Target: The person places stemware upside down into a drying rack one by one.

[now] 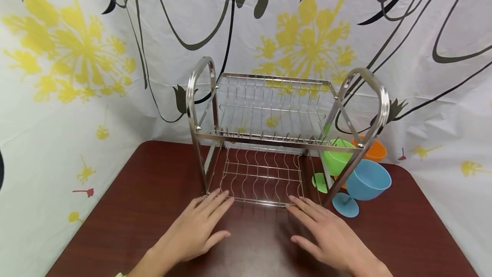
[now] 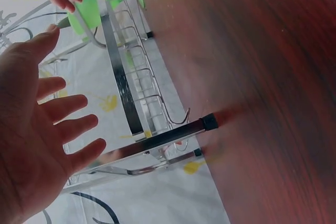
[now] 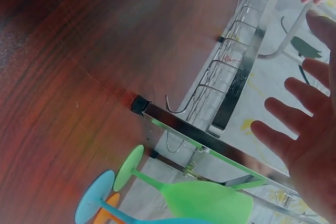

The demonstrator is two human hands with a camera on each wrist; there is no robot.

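A two-tier metal dish rack (image 1: pixel 278 140) stands on the dark red table, its lower wire shelf close to the tabletop. In front of its left side is my left hand (image 1: pixel 196 228), palm down with fingers extended. My right hand (image 1: pixel 326 236) mirrors it at the right front, fingers likewise straight. Neither hand holds anything; whether the fingertips touch the rack's front cannot be told. Beside the rack's right end stand a blue goblet (image 1: pixel 369 181), a green goblet (image 1: pixel 335 159) and an orange goblet (image 1: pixel 374 150), the last partly hidden.
The dark red wooden table (image 1: pixel 127 208) has rounded back corners. Behind and at both sides hangs a white cloth (image 1: pixel 161 76) with yellow and dark plant patterns. Black caps (image 3: pixel 140 104) cover the rack's feet.
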